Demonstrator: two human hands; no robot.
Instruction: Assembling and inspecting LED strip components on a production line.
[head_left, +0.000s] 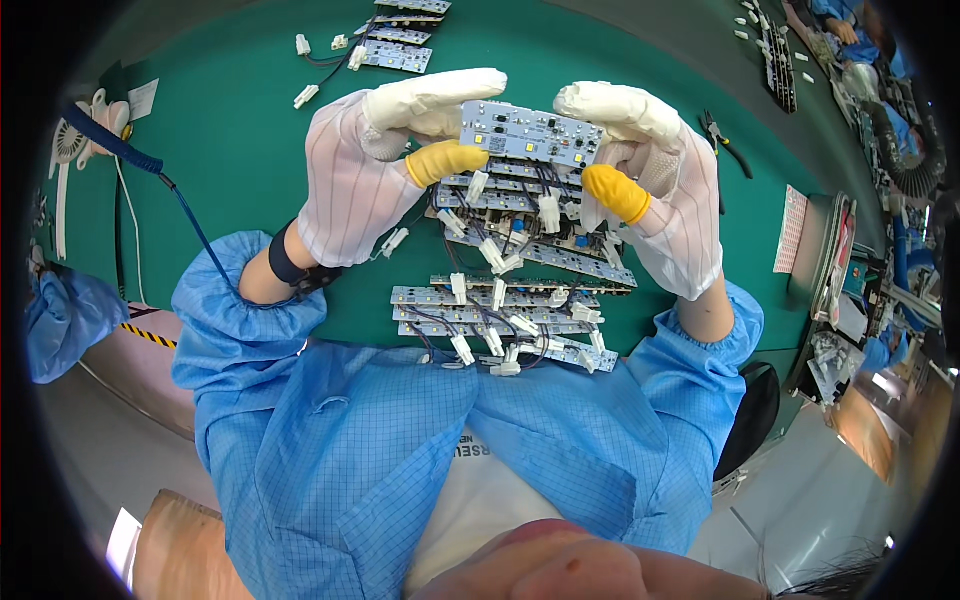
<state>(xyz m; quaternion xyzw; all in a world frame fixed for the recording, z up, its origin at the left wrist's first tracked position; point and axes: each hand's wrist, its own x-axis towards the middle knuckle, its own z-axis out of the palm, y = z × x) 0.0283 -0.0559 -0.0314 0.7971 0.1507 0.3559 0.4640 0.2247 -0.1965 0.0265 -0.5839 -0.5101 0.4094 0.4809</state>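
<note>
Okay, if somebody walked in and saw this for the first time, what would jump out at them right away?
First, the pale circuit board held up at top centre between the left hand and the right hand, both in white striped gloves with yellow thumb tips. Next, the piles of similar boards with white plugs on the green mat just below, and the blue coiled cord at far left.

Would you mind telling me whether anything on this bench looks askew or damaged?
Nothing looks damaged. The left hand and right hand hold one circuit board level; the board stacks below lie loosely fanned.
</note>
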